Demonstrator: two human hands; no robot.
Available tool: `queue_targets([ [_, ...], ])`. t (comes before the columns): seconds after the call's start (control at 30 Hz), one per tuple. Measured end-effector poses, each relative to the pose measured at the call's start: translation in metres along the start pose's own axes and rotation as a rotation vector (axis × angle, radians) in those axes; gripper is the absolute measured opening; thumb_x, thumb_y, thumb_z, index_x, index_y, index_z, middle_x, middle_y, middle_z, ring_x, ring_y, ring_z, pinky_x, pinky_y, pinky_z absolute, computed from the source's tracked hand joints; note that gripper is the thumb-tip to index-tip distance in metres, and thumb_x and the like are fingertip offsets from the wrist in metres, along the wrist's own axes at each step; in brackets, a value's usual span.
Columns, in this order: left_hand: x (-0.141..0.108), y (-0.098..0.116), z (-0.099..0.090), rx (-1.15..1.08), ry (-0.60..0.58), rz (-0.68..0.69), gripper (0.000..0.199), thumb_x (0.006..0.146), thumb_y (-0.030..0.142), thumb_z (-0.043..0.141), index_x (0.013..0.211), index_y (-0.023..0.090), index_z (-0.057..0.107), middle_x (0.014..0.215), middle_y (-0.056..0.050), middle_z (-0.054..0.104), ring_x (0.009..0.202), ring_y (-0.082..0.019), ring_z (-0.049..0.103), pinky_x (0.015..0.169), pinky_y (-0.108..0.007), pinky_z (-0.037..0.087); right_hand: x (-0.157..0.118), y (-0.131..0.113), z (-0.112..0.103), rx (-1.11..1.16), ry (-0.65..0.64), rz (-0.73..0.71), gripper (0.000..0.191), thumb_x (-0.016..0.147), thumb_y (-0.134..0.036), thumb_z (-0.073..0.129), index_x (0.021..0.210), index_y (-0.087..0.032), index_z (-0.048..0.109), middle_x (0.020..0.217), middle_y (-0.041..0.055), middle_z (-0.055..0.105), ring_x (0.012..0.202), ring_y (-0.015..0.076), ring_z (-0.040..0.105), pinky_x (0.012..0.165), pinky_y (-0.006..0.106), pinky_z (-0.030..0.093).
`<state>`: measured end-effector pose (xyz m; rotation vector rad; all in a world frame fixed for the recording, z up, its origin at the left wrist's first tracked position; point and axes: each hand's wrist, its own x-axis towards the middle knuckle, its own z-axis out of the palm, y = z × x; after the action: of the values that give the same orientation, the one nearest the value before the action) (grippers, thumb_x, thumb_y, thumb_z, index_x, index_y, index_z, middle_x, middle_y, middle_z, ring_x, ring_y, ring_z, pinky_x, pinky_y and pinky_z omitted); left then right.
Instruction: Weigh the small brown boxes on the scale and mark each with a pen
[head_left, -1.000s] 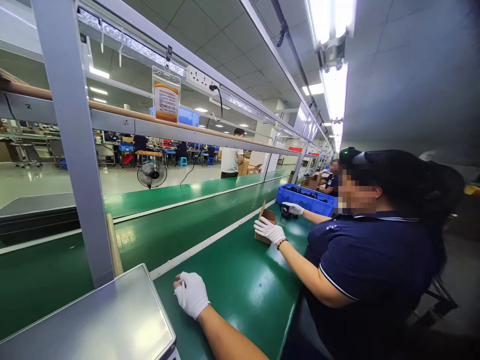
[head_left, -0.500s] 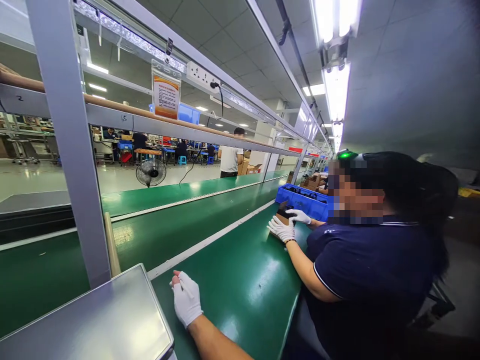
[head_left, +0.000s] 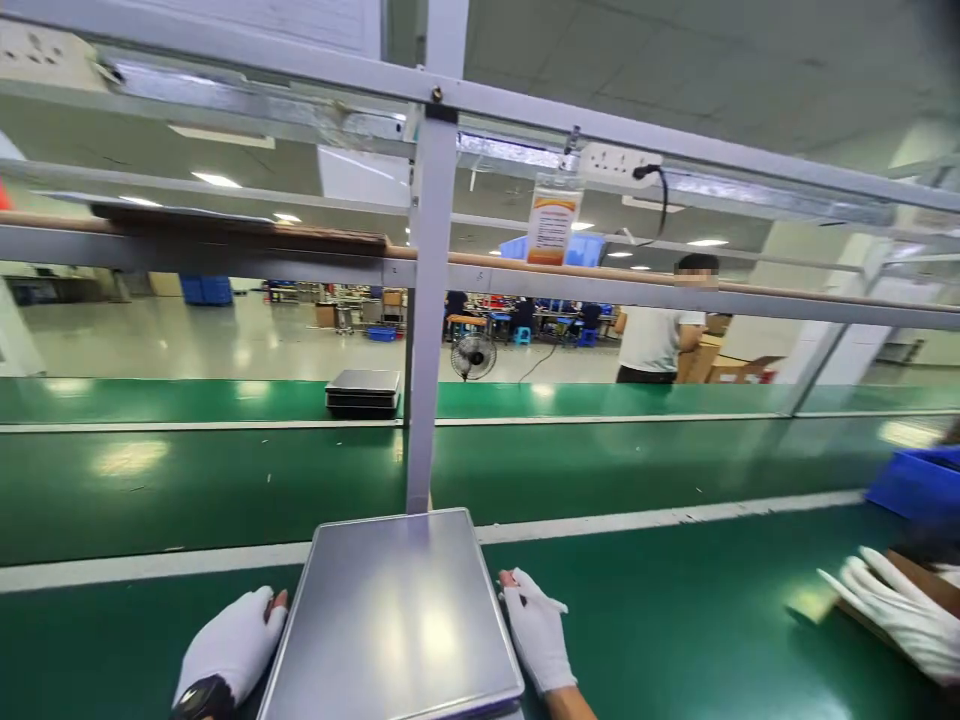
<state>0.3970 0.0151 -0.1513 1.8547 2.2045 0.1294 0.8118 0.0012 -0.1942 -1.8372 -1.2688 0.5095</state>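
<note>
- Through the head camera I see a flat, four-sided silver metal plate (head_left: 390, 620) with rounded corners and a smooth, shiny top. It sits low in the middle, between the person's two hands.
- The left hand (head_left: 234, 645) wears a white cloth glove with bare fingertips. It is just beside the plate's left edge, fingers a bit bent. I cannot tell if they grasp the edge. A black watch (head_left: 204, 698) is on the wrist.
- The right hand (head_left: 536, 630), in a white glove too, is just beside the right edge. Its fingers curl loosely, and I cannot tell if they touch the metal.
- The green table (head_left: 675, 590) is smooth and shiny, with a white strip (head_left: 600, 523) along its far side.
- A pale metal post (head_left: 430, 320) stands behind the plate. Farther back I see a round wire fan (head_left: 473, 357).
- At the right, a blue plastic bin (head_left: 900, 483) has dark things inside, too cut off to name.
- A co-worker's white-gloved hand (head_left: 900, 605) is on a brown cardboard box (head_left: 926, 585).
</note>
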Motion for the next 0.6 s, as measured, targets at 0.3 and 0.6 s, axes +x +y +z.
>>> queue_targets([
  [0.3, 0.006, -0.003, 0.013, -0.011, 0.092, -0.008, 0.042, 0.096, 0.038, 0.021, 0.079, 0.019, 0.055, 0.088, -0.009, 0.063, 0.083, -0.025, 0.061, 0.068, -0.033, 0.040, 0.000, -0.003, -0.007, 0.048, -0.057, 0.049, 0.065, 0.074, -0.070, 0.040, 0.102, -0.021, 0.072, 0.115, 0.0071, 0.067, 0.115, 0.0286, 0.059, 0.105, 0.039, 0.043],
  [0.6, 0.004, -0.002, 0.010, -0.042, 0.077, -0.017, 0.037, 0.097, 0.039, 0.027, 0.079, 0.019, 0.053, 0.086, -0.008, 0.062, 0.080, -0.024, 0.060, 0.068, -0.033, 0.039, -0.001, -0.005, -0.011, 0.113, -0.072, 0.108, 0.072, 0.070, -0.070, 0.048, 0.109, -0.014, 0.070, 0.121, 0.0092, 0.064, 0.119, 0.0315, 0.055, 0.109, 0.043, 0.038],
])
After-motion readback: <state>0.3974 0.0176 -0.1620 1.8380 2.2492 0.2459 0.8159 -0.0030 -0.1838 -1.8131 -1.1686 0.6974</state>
